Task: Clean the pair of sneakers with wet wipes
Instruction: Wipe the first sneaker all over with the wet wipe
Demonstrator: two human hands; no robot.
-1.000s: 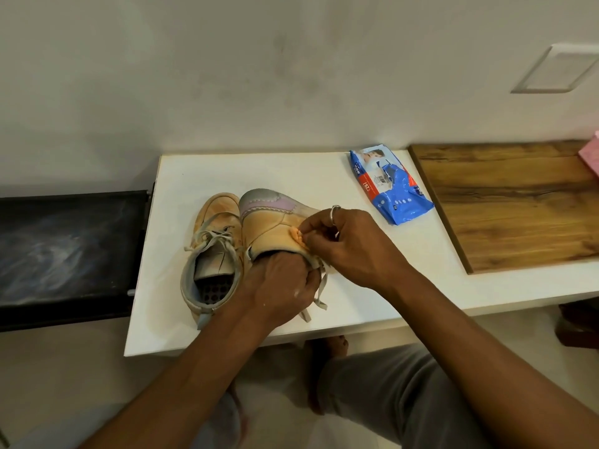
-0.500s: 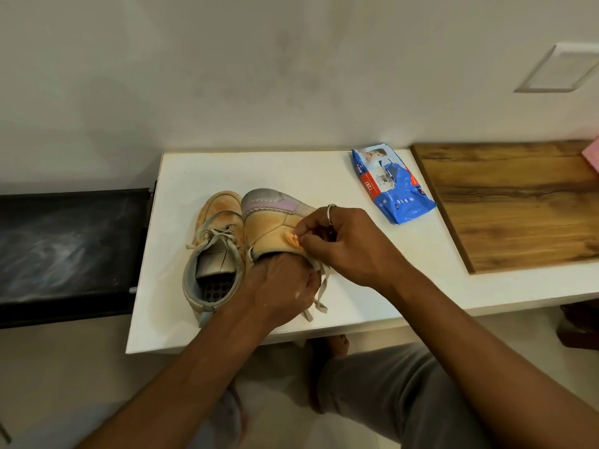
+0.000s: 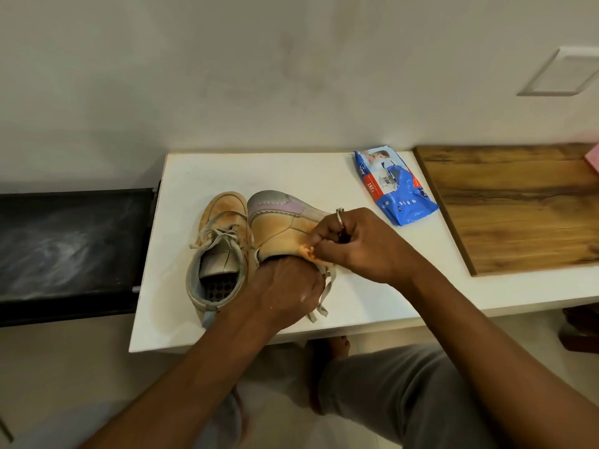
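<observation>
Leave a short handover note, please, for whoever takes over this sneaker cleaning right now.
Left hand: grips the heel end of the tan leather sneaker with the grey-and-lilac toe, tipped on its side on the white tabletop.
Right hand: fingers pinch a small orange-stained wet wipe against that sneaker's side.
Second tan lace-up sneaker: upright, just left of the first, not held.
Blue plastic wipes pack: back right of the tabletop.
Done: wiping under way on the first sneaker; how much is clean I cannot tell.
To do: finish it, then the second sneaker.
</observation>
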